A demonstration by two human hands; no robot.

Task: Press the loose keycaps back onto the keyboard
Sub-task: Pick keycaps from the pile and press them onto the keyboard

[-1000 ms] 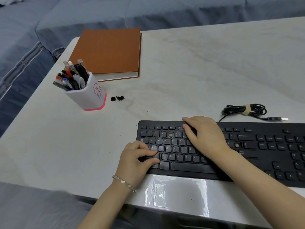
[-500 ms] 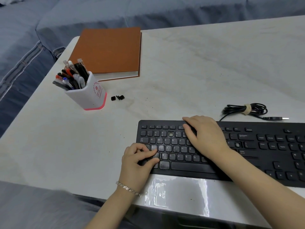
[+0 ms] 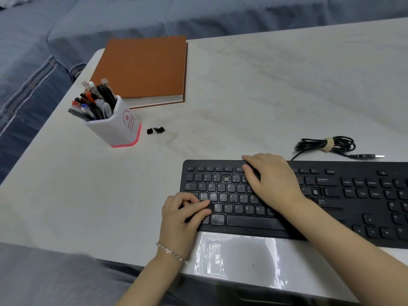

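Observation:
A black keyboard lies at the table's near right. It has a bare socket in the number row and a second bare socket near the enter key. My left hand is curled over the lower left keys. Its index finger and thumb pinch a dark keycap at the spot left of the X key. My right hand lies flat on the middle of the keyboard and covers several keys. Two loose black keycaps sit on the table beside the pen cup.
A white pen cup full of pens stands at the left, with a brown book behind it. A coiled USB cable lies behind the keyboard. A glossy plastic sheet lies at the table's near edge.
My left wrist has shifted a little to the right while the index finger and thumb stay at the same key. My right hand has not moved.

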